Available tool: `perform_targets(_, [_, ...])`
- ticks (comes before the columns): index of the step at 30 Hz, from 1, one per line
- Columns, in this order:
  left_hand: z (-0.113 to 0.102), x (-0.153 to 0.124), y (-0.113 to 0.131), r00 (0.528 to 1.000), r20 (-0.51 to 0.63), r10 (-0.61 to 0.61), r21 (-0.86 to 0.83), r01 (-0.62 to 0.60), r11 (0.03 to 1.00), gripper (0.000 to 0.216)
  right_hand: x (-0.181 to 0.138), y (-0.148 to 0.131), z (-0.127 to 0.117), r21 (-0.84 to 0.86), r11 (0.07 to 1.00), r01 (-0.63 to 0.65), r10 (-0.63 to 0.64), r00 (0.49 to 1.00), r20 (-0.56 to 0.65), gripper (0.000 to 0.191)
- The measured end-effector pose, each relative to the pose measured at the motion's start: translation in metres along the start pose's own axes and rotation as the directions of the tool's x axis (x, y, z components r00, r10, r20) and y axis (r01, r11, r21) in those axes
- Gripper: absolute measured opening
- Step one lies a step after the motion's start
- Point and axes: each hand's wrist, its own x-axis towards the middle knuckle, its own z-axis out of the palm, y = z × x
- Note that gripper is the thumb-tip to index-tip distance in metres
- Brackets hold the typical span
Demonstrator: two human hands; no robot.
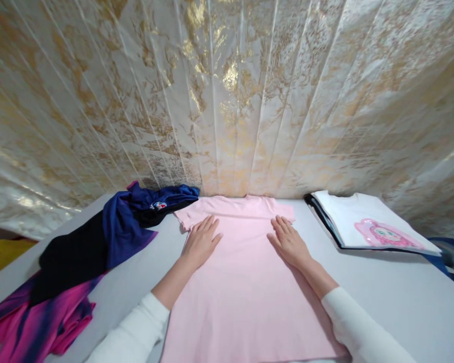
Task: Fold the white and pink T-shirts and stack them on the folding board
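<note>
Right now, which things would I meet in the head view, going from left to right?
Heap of unfolded clothes, left hand on the pink shirt, right hand on the same shirt, stack of folded clothes, dark cloth at the right edge.

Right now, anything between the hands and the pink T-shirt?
Nothing visible: the left hand and right hand rest on the pink short-sleeved T-shirt. The loose clothes pile lies to its left, the folded clothes stack to its right; neither intervenes.

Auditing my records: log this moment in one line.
left hand: resting on pink shirt; right hand: resting on pink shirt; folded clothes: right of shirt
</note>
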Motion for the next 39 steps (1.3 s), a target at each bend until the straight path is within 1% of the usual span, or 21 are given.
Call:
perform_targets(2, [-0.001, 0.014, -0.004, 1.0, 0.007, -0.01, -0.01, 0.01, 1.0, 0.045, 0.008, 0.007, -0.002, -0.016, 1.0, 0.006, -0.006, 1.0, 0.014, 0.059])
perform_targets(3, [-0.003, 0.017, -0.004, 1.0, 0.011, -0.013, -0.016, 0.013, 1.0, 0.045, 0.009, 0.008, -0.004, -0.023, 1.0, 0.007, -0.006, 1.0, 0.021, 0.06])
perform_targets(5, [-0.009, 0.011, -0.002, 1.0, 0.015, -0.019, -0.029, 0.019, 0.999, 0.045, 0.002, 0.002, -0.008, -0.033, 0.999, 0.001, 0.0, 1.0, 0.028, 0.061])
perform_targets(7, [-0.017, -0.01, 0.006, 1.0, 0.012, -0.006, -0.044, 0.007, 0.999, 0.046, -0.018, -0.017, -0.013, -0.031, 0.999, 0.028, -0.027, 0.999, 0.031, 0.062])
perform_targets(9, [-0.023, -0.042, 0.017, 0.999, 0.012, 0.049, -0.058, -0.048, 0.997, 0.047, -0.047, -0.046, -0.02, -0.005, 0.992, 0.124, -0.124, 0.991, 0.043, 0.061])
perform_targets(12, [-0.027, -0.089, 0.032, 0.989, 0.049, 0.14, -0.056, -0.138, 0.989, 0.05, -0.093, -0.089, -0.032, 0.054, 0.959, 0.279, -0.284, 0.954, 0.099, 0.059])
perform_targets(14, [-0.026, -0.11, 0.036, 0.986, 0.07, 0.149, -0.035, -0.146, 0.989, 0.054, -0.114, -0.105, -0.039, 0.055, 0.948, 0.313, -0.317, 0.939, 0.13, 0.061])
perform_targets(17, [-0.025, -0.122, 0.032, 0.988, 0.073, 0.135, -0.003, -0.135, 0.991, 0.056, -0.126, -0.105, -0.044, 0.013, 0.961, 0.276, -0.274, 0.949, 0.154, 0.062])
perform_targets(21, [-0.026, -0.122, 0.024, 0.989, 0.039, 0.143, 0.0, -0.143, 0.99, 0.055, -0.128, -0.095, -0.043, -0.02, 0.968, 0.249, -0.241, 0.955, 0.172, 0.061])
perform_targets(23, [-0.028, -0.124, 0.028, 0.989, 0.036, 0.146, 0.002, -0.147, 0.989, 0.053, -0.129, -0.097, -0.041, -0.034, 0.973, 0.228, -0.22, 0.962, 0.16, 0.061])
perform_targets(25, [-0.029, -0.129, 0.037, 0.985, 0.057, 0.164, -0.008, -0.163, 0.987, 0.051, -0.133, -0.104, -0.04, -0.045, 0.976, 0.211, -0.204, 0.97, 0.136, 0.06])
perform_targets(27, [-0.031, -0.136, 0.05, 0.975, 0.091, 0.204, -0.048, -0.2, 0.979, 0.051, -0.136, -0.115, -0.04, -0.031, 0.97, 0.24, -0.234, 0.965, 0.121, 0.062])
perform_targets(29, [-0.033, -0.143, 0.062, 0.962, 0.128, 0.243, -0.098, -0.231, 0.968, 0.053, -0.14, -0.126, -0.04, -0.005, 0.954, 0.299, -0.296, 0.948, 0.116, 0.064])
perform_targets(31, [-0.035, -0.149, 0.068, 0.951, 0.168, 0.258, -0.132, -0.238, 0.962, 0.056, -0.143, -0.132, -0.042, 0.004, 0.94, 0.342, -0.34, 0.933, 0.117, 0.066])
perform_targets(34, [-0.039, -0.152, 0.068, 0.946, 0.199, 0.257, -0.151, -0.23, 0.961, 0.059, -0.148, -0.133, -0.045, -0.018, 0.934, 0.357, -0.353, 0.929, 0.11, 0.066])
perform_targets(39, [-0.042, -0.156, 0.066, 0.943, 0.198, 0.267, -0.158, -0.238, 0.958, 0.062, -0.159, -0.132, -0.045, -0.049, 0.926, 0.374, -0.37, 0.927, 0.066, 0.071])
